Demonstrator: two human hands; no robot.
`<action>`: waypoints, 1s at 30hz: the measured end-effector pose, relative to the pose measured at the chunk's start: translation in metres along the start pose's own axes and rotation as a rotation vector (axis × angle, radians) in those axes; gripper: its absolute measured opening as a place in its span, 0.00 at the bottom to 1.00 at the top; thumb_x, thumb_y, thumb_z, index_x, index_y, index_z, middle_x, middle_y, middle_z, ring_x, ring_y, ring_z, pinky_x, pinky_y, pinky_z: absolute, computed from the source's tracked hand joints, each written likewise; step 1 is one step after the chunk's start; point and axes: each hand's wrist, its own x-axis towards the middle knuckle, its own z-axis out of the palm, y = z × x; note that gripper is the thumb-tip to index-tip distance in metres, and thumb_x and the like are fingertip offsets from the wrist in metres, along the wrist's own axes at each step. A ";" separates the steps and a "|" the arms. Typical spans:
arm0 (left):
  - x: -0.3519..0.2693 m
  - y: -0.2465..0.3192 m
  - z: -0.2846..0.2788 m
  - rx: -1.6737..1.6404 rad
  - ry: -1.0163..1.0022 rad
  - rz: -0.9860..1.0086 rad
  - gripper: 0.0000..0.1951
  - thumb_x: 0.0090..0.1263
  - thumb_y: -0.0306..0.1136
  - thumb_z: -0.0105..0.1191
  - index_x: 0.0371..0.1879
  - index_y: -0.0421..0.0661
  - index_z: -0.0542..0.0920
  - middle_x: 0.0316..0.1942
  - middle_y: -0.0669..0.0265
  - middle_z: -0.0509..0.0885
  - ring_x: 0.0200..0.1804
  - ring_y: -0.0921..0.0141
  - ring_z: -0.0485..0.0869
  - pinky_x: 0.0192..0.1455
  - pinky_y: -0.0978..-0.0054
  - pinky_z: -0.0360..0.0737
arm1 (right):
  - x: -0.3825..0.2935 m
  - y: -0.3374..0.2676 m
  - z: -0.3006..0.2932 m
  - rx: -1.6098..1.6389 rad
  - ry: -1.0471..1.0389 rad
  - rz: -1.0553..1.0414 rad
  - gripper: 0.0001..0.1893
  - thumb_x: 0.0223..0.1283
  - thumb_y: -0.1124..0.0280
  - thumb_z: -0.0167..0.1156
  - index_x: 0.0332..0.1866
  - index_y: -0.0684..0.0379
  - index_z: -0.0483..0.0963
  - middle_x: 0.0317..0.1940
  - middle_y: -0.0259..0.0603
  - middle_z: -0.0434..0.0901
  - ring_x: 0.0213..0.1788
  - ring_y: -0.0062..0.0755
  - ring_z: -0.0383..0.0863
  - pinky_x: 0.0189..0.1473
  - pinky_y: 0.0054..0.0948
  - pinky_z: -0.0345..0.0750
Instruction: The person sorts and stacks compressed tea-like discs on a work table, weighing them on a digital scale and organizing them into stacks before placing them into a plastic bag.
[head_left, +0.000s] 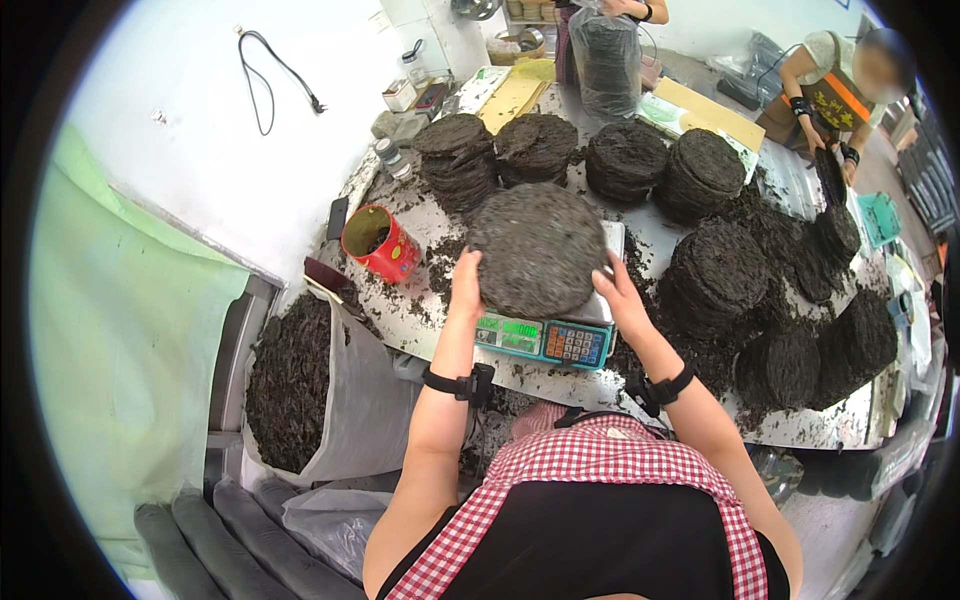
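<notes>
Between my two hands is a round, flat cake of dark dried seaweed or leaf-like material (537, 251), slightly blurred, above a teal digital scale (576, 343). My left hand (466, 285) grips its left edge. At the lower right edge my right hand (619, 291) has its fingers spread, thumb and fingertips by the rim; whether it presses on the cake cannot be told. The cake hides most of the scale's metal pan (613, 244). Behind it stand several stacks of like cakes, among them one at the left (455, 161) and one at the right (716, 274).
A red tin (382, 244) stands left of the scale, near a dark phone (337, 218) and a glass jar (393, 159). An open sack (360, 405) of loose dark flakes is below left. Two other people work across the table (450, 337), one handling a dark cake (831, 176).
</notes>
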 end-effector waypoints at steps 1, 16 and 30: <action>0.008 0.001 -0.008 -0.081 0.027 -0.034 0.21 0.69 0.42 0.44 0.54 0.40 0.72 0.51 0.61 0.79 0.51 0.65 0.79 0.53 0.64 0.77 | -0.009 0.009 -0.004 -0.017 -0.013 -0.043 0.37 0.65 0.58 0.57 0.72 0.65 0.50 0.67 0.53 0.62 0.69 0.42 0.62 0.67 0.37 0.62; 0.091 0.002 -0.079 0.496 0.147 0.098 0.20 0.72 0.47 0.48 0.40 0.40 0.79 0.39 0.66 0.78 0.42 0.69 0.74 0.48 0.68 0.72 | -0.271 0.116 -0.406 -0.977 1.473 0.527 0.37 0.43 0.55 0.71 0.54 0.71 0.70 0.50 0.61 0.77 0.48 0.56 0.78 0.53 0.44 0.74; -0.029 0.024 0.127 0.988 -0.150 0.974 0.21 0.66 0.25 0.50 0.59 0.40 0.70 0.59 0.56 0.72 0.61 0.63 0.70 0.63 0.65 0.67 | -0.278 0.118 -0.349 0.301 1.406 0.115 0.38 0.44 0.59 0.74 0.57 0.64 0.62 0.47 0.44 0.72 0.47 0.37 0.74 0.45 0.35 0.73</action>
